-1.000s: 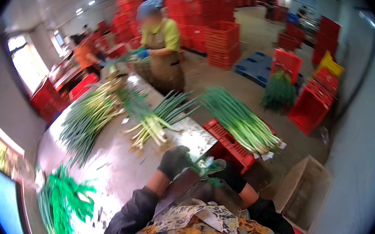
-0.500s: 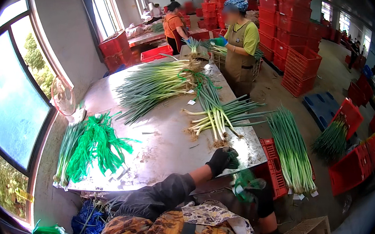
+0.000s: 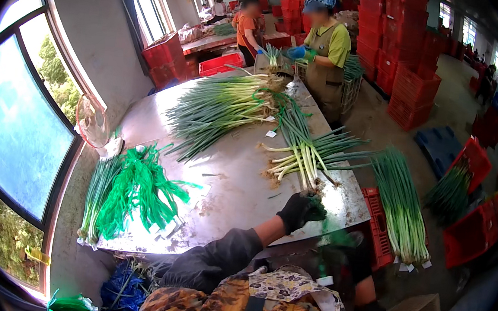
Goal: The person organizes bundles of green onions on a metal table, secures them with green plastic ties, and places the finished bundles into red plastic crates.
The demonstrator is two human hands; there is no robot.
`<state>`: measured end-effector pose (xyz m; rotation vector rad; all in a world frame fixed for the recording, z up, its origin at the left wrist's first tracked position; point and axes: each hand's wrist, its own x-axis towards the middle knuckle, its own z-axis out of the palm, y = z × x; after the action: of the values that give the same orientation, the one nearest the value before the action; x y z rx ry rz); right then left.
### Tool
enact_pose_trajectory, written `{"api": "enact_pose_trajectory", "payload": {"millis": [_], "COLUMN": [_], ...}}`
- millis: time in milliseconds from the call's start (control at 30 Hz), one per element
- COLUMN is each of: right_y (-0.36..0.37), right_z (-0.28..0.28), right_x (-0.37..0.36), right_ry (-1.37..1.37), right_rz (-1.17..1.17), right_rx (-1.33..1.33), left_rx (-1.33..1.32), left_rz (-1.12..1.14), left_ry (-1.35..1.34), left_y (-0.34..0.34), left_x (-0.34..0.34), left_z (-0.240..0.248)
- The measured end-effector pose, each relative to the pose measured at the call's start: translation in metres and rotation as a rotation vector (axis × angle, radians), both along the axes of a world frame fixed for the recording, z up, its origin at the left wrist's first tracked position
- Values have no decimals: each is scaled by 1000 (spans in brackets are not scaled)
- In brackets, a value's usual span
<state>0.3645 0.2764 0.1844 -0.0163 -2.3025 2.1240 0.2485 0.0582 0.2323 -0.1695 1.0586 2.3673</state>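
Observation:
My left hand (image 3: 296, 213), in a black glove, is closed at the table's right front edge, by the root ends of a loose bunch of spring onions (image 3: 306, 155). Dark green material shows at its fingers. From there a thin green strip (image 3: 325, 224) runs down towards my right hand (image 3: 353, 251), which is smeared by motion just off the table edge, with blurred green about it. A white tag (image 3: 325, 281) hangs below. Farther back on the metal table (image 3: 229, 171) lies a large pile of spring onions (image 3: 223, 107).
Green strips with white tags (image 3: 139, 192) lie at the table's left, beside more spring onions (image 3: 99, 194). On the right, a red crate (image 3: 378, 230) bears a long bundle (image 3: 401, 208). Across the table stands a co-worker (image 3: 326, 54) in an apron. Stacked red crates (image 3: 394, 43) rise behind.
My left hand has come up against the onion roots. The right hand's green material has blurred, and a strip with a white tag now hangs beneath. The whole view has shifted slightly.

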Motion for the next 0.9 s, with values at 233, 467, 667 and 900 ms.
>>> {"api": "enact_pose_trajectory", "payload": {"millis": [233,467,667,900], "right_y": [21,-52,-2,-116], "right_z": [-28,-42,-81,12], "right_x": [-35,-23,-73,-72], "right_ry": [19,-133,-86,-7], "right_rz": [-170,38,-546,357], "right_rx": [-645,-326,-129,-1579], "left_rx": [-920,-28,-140,58], "left_rz": [-304,32,-981,-415], "left_ry": [1215,-95,97,-59], "left_y": [-28,-65,-111,-167], "left_x": [-5,-36,-31,-115], "left_z": [-18,-20,15,-52]}}
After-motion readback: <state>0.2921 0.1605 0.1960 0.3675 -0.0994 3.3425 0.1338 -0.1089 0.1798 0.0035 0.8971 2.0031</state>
